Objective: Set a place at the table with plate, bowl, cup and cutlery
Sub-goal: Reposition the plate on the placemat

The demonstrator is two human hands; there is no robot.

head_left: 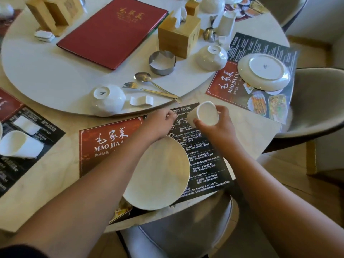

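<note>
Gripping a small white ceramic cup (pixel 206 113), the right hand (pixel 218 126) is holding it tilted, mouth nearward, beyond the round white plate (pixel 162 175)'s far edge. The left hand (pixel 159 124) is curling just left of it; what it grasps cannot be told.

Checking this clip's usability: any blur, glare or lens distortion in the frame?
Head view: wide-angle bending curves the table edge and the chair; the plate is soft and washed out; the right hand and its cup are slightly smeared; placemat print is readable.
</note>
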